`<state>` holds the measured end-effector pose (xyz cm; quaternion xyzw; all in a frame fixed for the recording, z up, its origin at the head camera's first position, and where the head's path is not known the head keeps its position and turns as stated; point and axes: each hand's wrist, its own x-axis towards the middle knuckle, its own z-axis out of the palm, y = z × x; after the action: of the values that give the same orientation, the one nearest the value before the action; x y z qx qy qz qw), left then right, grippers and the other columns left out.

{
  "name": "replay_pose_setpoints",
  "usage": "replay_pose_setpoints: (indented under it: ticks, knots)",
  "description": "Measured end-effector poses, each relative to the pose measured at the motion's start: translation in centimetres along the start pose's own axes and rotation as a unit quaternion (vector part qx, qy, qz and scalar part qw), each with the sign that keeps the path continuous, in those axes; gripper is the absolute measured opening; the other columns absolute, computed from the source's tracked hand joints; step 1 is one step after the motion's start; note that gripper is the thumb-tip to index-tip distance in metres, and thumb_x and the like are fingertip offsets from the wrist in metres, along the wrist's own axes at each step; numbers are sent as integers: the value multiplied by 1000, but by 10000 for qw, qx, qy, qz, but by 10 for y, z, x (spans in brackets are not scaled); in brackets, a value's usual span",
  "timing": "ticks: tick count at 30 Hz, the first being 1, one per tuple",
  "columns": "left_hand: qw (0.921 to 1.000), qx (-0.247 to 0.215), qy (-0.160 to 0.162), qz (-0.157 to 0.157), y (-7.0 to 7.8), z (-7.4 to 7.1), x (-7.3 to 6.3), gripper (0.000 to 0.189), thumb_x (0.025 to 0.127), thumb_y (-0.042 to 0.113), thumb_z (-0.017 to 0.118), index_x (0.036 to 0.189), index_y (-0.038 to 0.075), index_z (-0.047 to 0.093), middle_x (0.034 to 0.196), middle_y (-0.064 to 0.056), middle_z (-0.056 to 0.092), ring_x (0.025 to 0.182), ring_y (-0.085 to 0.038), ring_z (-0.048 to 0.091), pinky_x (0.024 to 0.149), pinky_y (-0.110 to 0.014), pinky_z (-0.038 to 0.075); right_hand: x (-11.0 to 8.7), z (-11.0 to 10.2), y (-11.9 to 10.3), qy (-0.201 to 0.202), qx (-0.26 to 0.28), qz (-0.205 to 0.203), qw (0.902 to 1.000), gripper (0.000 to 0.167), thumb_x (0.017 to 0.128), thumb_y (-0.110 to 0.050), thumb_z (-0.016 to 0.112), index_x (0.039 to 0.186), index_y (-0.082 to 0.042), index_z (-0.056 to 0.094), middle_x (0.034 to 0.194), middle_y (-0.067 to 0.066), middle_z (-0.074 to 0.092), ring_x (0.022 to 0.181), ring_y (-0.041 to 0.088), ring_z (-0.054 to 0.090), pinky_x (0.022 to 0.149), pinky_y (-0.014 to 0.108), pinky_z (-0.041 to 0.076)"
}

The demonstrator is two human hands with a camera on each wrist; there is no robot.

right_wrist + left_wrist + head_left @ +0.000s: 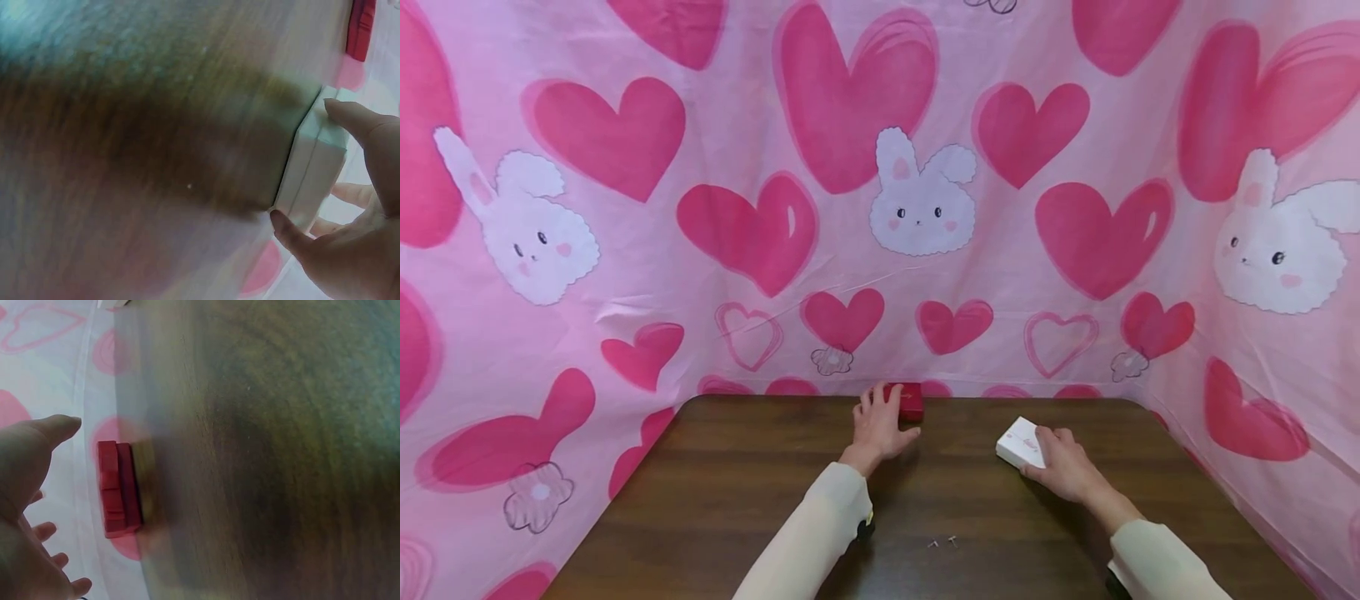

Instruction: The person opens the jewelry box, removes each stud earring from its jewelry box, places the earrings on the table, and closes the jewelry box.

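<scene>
A small red box [911, 402] sits near the far edge of the table. My left hand [880, 423] reaches over beside it with spread fingers, the fingertips overlapping its left part in the head view. In the left wrist view the thumb and fingers [45, 531] stand apart, with the red box [119, 489] beyond them. To the right, my right hand [1063, 463] grips a white box [1022, 442] with faint print on its lid. The right wrist view has the thumb and fingers around the sides of the white box [315, 164], which is close over the tabletop.
Two tiny shiny pieces, looking like stud earrings [952, 541], lie on the dark wooden table [737, 492] nearer to me. A pink cloth [760, 108] with hearts and rabbits hangs behind the table and along both sides.
</scene>
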<state>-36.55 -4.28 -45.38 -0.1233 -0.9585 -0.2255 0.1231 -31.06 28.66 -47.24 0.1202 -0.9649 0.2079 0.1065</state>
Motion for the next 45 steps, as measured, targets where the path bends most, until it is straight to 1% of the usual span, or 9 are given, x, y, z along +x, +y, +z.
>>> replay_pose_setpoints:
  ticks: [3, 7, 13, 15, 21, 27, 35, 40, 45]
  knots:
    - [9999, -110, 67, -64, -1, 1, 2, 87, 78, 40, 84, 150, 14, 42, 148, -16, 38, 137, -42, 33, 109, -64, 32, 0, -2, -2, -104, -67, 88, 9999, 70, 79, -29, 84, 130, 6, 53, 118, 36, 51, 94, 50, 55, 77, 62, 48]
    - [9998, -164, 23, -149, -3, 4, 6, 90, 78, 41, 84, 153, 15, 40, 151, -17, 36, 138, -43, 32, 111, -65, 31, -1, -5, -6, -249, -223, 180, 9993, 65, 80, -29, 82, 130, 2, 54, 124, 37, 49, 98, 53, 53, 77, 66, 48]
    - [9994, -133, -75, -294, -6, 7, 11, 94, 76, 42, 85, 154, 17, 39, 156, -17, 31, 141, -43, 29, 113, -66, 28, -5, -10, -13, -293, -541, 13, 9981, 53, 79, -25, 80, 122, -2, 58, 124, 31, 50, 104, 53, 51, 76, 67, 49]
    - [9994, -123, -88, -323, -7, 9, 13, 95, 76, 42, 84, 155, 17, 38, 157, -17, 30, 142, -43, 27, 114, -66, 27, -6, -11, -17, -274, -606, -113, 9977, 52, 78, -24, 80, 121, -3, 59, 124, 30, 50, 106, 54, 51, 76, 67, 49]
    - [9990, -186, -14, -402, -7, 12, 17, 96, 76, 42, 85, 156, 17, 38, 158, -17, 30, 143, -46, 27, 113, -67, 28, -6, -12, -27, -209, -656, -325, 9971, 57, 79, -26, 81, 127, -2, 61, 132, 33, 50, 115, 56, 49, 84, 70, 46]
    - [9988, -111, 20, -478, -8, 12, 20, 92, 77, 42, 84, 153, 15, 41, 157, -18, 31, 141, -49, 28, 112, -68, 29, -6, -10, -37, -114, -725, -475, 9962, 58, 81, -25, 83, 129, -2, 62, 132, 30, 53, 118, 54, 50, 88, 69, 45]
    - [9973, -170, -193, -685, -14, 17, 27, 92, 78, 40, 84, 154, 17, 39, 157, -16, 29, 142, -49, 26, 112, -69, 29, -8, -3, -51, 166, -736, -692, 9947, 55, 80, -21, 82, 128, -2, 63, 132, 28, 56, 121, 51, 51, 90, 69, 45]
    - [9962, -108, -306, -804, -17, 20, 29, 90, 79, 39, 83, 155, 18, 39, 158, -14, 28, 143, -48, 27, 111, -68, 31, -8, -1, -57, 252, -762, -896, 9927, 50, 79, -21, 81, 124, -5, 64, 130, 24, 57, 119, 49, 52, 87, 65, 48]
    - [9956, -136, -435, -822, -21, 26, 31, 85, 81, 39, 82, 152, 17, 41, 157, -16, 30, 139, -48, 31, 109, -67, 34, -6, -1, -63, 304, -824, -943, 9917, 50, 80, -21, 82, 123, -6, 64, 130, 24, 58, 117, 47, 54, 87, 64, 48]
